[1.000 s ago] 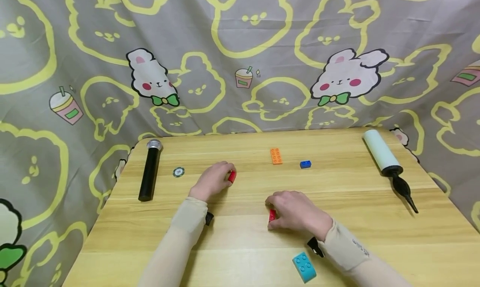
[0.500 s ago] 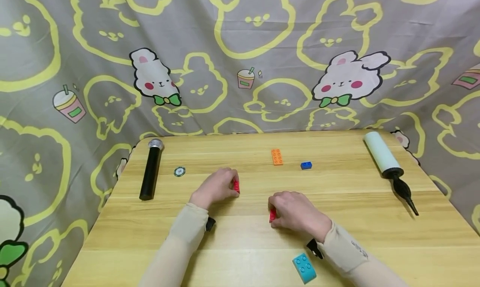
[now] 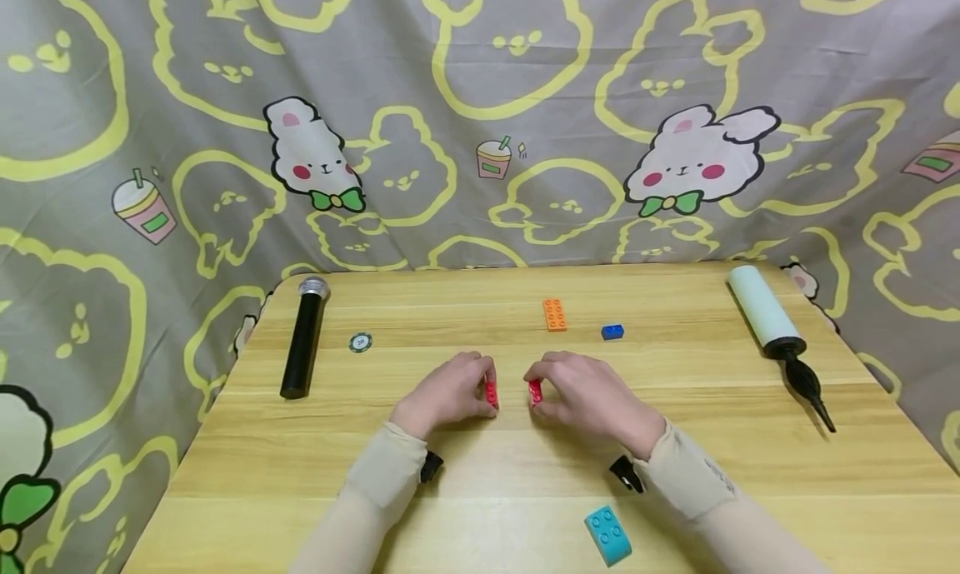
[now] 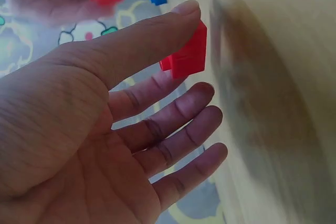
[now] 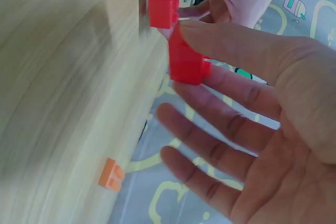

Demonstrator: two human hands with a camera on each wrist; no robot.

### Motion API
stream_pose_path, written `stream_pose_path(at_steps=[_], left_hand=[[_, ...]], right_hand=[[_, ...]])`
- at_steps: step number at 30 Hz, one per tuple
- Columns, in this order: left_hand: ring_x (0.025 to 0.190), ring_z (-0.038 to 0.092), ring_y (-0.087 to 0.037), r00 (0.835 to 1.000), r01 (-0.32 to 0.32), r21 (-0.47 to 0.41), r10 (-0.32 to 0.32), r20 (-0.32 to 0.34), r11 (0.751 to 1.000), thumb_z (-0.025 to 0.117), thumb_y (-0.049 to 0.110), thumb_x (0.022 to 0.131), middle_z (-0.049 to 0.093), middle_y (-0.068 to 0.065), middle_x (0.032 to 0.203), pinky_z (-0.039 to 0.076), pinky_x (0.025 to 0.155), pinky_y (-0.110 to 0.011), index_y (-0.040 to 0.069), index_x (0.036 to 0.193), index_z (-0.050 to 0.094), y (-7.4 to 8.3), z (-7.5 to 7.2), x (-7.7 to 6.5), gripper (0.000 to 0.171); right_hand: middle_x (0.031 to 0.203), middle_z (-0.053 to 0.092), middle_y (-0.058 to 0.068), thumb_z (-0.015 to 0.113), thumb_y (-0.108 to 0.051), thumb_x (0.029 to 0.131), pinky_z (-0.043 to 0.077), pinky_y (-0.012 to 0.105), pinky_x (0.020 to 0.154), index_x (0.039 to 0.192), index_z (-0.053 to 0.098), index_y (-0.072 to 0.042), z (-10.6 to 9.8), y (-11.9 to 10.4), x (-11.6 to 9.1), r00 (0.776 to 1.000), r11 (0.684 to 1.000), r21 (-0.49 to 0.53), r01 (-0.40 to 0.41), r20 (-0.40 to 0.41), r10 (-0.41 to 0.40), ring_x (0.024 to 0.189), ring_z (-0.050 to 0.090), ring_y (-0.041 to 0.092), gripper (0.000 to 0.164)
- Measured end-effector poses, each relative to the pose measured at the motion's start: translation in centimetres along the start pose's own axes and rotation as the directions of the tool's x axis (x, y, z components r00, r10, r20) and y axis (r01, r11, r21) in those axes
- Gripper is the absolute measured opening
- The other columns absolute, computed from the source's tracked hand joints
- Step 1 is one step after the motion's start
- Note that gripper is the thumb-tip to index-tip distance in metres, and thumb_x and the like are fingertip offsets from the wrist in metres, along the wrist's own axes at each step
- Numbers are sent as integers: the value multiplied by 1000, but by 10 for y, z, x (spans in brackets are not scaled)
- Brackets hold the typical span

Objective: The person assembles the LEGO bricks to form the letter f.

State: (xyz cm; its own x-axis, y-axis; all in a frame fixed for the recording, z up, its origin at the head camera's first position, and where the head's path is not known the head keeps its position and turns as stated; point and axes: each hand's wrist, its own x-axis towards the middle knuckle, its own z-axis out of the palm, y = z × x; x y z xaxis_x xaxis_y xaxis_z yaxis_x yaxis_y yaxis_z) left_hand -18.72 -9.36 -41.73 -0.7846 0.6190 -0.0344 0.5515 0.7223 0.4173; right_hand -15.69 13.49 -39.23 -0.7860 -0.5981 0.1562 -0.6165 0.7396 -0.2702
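Note:
My left hand (image 3: 447, 393) pinches a red toy brick (image 3: 491, 393) between thumb and fingers, just over the middle of the table. Facing it, my right hand (image 3: 585, 395) pinches a second red toy brick (image 3: 535, 391). A narrow gap separates the two bricks in the head view. In the left wrist view the thumb lies along the left brick (image 4: 190, 53), and the other fingers spread out below it. The right wrist view has the right brick (image 5: 186, 59) under the thumb, its studs turned toward the palm.
On the wooden table (image 3: 247, 491) lie an orange brick (image 3: 555, 315) and a blue brick (image 3: 612, 331) behind the hands. A teal brick (image 3: 608, 536) sits in front. Left are a microphone (image 3: 303, 341) and a poker chip (image 3: 361, 342); right, a hand pump (image 3: 772, 324).
My left hand has moved right and toward me with its red brick. The right hand has shifted slightly away from me, bringing the two bricks close together.

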Motion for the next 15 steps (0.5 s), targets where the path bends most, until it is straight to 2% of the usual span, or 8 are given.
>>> stream_pose_path(at_steps=[3, 8, 15], left_hand=[[81, 46, -16, 1000, 5, 18, -5, 22, 1000, 88, 23, 75, 51, 0, 83, 42, 70, -29, 13, 88, 59, 1, 4, 0, 33], [85, 45, -17, 999, 9, 20, -10, 46, 1000, 89, 22, 74, 49, 0, 87, 42, 70, -28, 12, 91, 60, 6, 9, 0, 35], [79, 45, -15, 1000, 0, 12, -1, 27, 1000, 89, 25, 72, 50, -1, 85, 42, 66, -26, 12, 89, 60, 7, 12, -1, 36]], right_hand=[[100, 69, -1, 85, -22, 78, 53, 37, 71, 105, 72, -12, 3, -1, 8, 1000, 999, 31, 17, -15, -16, 88, 64, 17, 32], [91, 69, -5, 87, -23, 75, 50, 32, 66, 96, 71, -16, 11, -5, 20, 999, 997, 62, 39, -4, -39, 77, 60, 12, 27], [92, 70, -7, 88, -27, 74, 51, 33, 70, 97, 73, -17, 20, -12, 27, 998, 994, 86, 66, 11, -68, 83, 63, 14, 29]])
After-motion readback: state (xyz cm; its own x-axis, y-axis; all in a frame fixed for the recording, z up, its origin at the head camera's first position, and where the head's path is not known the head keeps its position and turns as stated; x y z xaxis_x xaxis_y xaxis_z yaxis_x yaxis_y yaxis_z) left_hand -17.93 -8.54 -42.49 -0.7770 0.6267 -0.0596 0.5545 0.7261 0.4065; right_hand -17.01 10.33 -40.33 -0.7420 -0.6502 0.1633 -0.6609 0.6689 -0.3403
